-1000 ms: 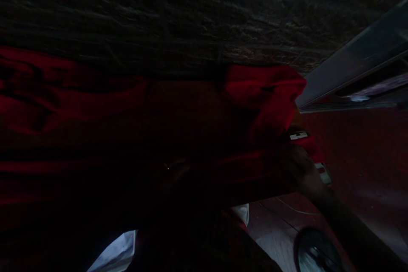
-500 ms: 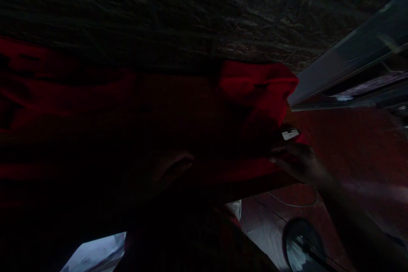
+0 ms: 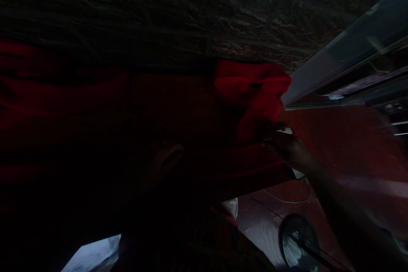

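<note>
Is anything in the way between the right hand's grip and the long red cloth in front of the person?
Nothing visible: the right hand is at the long red cloth, though darkness hides whether its grip touches it. The bunched red cloth lies farther back, by the wall, not between.

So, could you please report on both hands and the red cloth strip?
Right hand at red cloth strip; left hand in shadow; both grips unclear. Bunched red cloth beyond strip, perhaps obstructing.
</note>
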Available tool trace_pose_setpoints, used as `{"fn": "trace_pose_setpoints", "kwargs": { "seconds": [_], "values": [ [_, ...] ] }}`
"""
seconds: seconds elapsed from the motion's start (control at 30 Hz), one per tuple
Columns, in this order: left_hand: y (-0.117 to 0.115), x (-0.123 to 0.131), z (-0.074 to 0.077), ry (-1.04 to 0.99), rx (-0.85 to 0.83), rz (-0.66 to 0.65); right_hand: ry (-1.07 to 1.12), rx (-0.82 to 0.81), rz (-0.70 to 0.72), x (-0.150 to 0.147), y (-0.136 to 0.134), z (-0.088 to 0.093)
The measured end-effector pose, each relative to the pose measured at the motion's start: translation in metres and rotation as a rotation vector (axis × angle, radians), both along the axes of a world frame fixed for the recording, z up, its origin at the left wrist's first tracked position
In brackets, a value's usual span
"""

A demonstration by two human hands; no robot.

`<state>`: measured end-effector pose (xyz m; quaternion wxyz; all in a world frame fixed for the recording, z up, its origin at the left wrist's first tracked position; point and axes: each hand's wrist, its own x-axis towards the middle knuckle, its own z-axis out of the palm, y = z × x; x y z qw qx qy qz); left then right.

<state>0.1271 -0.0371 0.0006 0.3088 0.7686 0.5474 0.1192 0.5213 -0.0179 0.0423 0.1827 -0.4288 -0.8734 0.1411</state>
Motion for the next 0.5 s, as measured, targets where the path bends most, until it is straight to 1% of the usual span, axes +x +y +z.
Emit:
{"fn": "trace_pose_setpoints", "kwargs": {
  "seconds": [0.07,0.17,0.3,0.4,0.5],
  "values": [
    [-0.001,0.000,0.000,-0.014,0.028,0.007,0.008,0.007,-0.001,0.001,0.000,-0.002],
    [-0.001,0.001,0.004,-0.012,0.049,0.009,0.034,0.009,-0.024,0.003,-0.001,-0.005],
    [-0.001,0.002,0.006,-0.001,0.066,0.033,-0.008,0.027,-0.021,0.004,-0.001,-0.006],
    [0.000,-0.001,0.000,0.018,0.116,0.064,0.005,0.008,-0.042,0.005,-0.002,-0.006],
    [0.001,-0.004,-0.008,0.047,0.195,0.021,-0.033,-0.012,-0.031,0.008,-0.003,-0.007]
  ]
}}
